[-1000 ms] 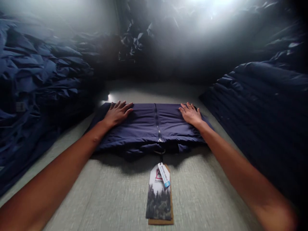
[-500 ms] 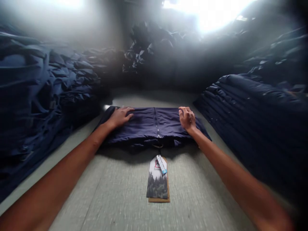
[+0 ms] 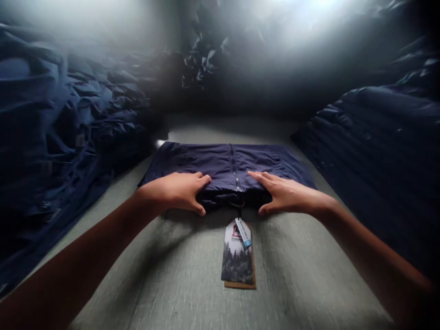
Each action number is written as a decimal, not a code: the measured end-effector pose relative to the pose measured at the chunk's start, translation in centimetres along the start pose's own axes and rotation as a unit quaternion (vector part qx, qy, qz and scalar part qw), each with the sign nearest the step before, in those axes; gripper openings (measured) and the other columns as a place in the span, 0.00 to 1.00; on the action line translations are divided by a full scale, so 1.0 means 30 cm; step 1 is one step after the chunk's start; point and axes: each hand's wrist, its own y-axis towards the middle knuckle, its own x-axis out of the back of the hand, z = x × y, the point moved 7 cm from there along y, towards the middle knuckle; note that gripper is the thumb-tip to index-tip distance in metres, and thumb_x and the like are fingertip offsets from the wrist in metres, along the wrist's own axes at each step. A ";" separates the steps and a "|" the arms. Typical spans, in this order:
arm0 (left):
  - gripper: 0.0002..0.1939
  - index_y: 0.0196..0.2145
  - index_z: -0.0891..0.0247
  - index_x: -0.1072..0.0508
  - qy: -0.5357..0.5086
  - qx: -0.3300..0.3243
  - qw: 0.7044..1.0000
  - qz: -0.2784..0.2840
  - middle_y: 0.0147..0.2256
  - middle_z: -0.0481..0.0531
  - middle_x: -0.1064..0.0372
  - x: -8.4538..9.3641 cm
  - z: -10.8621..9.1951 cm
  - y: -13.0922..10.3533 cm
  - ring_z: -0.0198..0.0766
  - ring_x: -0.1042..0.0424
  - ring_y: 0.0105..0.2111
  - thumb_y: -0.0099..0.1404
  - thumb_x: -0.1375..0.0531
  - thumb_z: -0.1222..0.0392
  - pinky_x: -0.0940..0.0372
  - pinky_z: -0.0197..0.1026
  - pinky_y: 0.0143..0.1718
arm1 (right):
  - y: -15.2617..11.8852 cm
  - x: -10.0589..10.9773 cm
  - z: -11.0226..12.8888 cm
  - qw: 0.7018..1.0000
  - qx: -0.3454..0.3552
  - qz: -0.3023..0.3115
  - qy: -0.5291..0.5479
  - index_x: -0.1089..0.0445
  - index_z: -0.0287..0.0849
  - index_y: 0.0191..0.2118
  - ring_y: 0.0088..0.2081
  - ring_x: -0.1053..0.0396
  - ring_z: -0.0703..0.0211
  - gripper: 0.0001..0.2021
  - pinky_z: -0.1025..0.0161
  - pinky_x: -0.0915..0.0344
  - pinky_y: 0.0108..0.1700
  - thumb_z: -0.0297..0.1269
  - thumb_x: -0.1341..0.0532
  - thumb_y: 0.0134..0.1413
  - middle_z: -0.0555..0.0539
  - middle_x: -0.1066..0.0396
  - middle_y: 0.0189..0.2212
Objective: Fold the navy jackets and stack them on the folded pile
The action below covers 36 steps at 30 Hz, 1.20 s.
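A folded navy jacket [image 3: 254, 158] lies flat on the table, its zipper [image 3: 234, 167] running down the middle toward me. From the near edge hang tags [image 3: 237, 254] with a forest print, a small white-and-blue label and a brown card behind; they rest on the table. My left hand [image 3: 178, 190] is at the jacket's near edge, left of the zipper, with thumb and fingers apart. On the other side of the zipper, my right hand [image 3: 283, 192] is at the same edge, also with thumb and fingers spread. Whether the fingers press on the cloth is hard to tell.
Tall stacks of dark blue folded garments stand on the left [image 3: 85, 105] and on the right [image 3: 378, 133]. More dark bundled cloth [image 3: 206, 59] sits at the back, blurred. The table [image 3: 185, 279] has a pale, woven-looking surface.
Both hands have come back from the jacket's far part to its near edge and closer to the zipper. The right fingers, curled before, are now stretched out. The view has shifted slightly.
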 end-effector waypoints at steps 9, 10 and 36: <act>0.39 0.65 0.60 0.35 -0.009 -0.033 0.999 -0.006 0.63 0.62 0.35 -0.036 0.034 0.043 0.53 0.31 0.57 0.58 0.33 0.49 0.35 0.44 0.55 | -0.005 -0.010 -0.061 0.999 0.007 0.015 0.028 0.45 0.52 0.72 0.67 0.39 0.40 0.44 0.46 0.37 0.67 0.43 0.30 0.50 0.42 0.39 0.68; 0.38 0.64 0.60 0.34 -0.006 -0.040 0.999 -0.017 0.62 0.62 0.34 -0.044 0.039 0.049 0.53 0.31 0.57 0.58 0.33 0.50 0.35 0.44 0.55 | -0.004 -0.013 -0.062 1.000 0.010 0.016 0.025 0.44 0.52 0.71 0.67 0.39 0.40 0.43 0.45 0.37 0.66 0.43 0.30 0.51 0.42 0.39 0.68; 0.22 0.49 0.60 0.29 0.037 -0.084 0.989 -0.113 0.48 0.57 0.25 -0.004 0.044 0.057 0.48 0.23 0.43 0.56 0.45 0.71 0.32 0.45 0.43 | 0.004 0.016 -0.032 0.991 0.001 -0.098 -0.087 0.30 0.45 0.55 0.51 0.29 0.50 0.26 0.59 0.32 0.50 0.21 0.39 0.50 0.42 0.30 0.50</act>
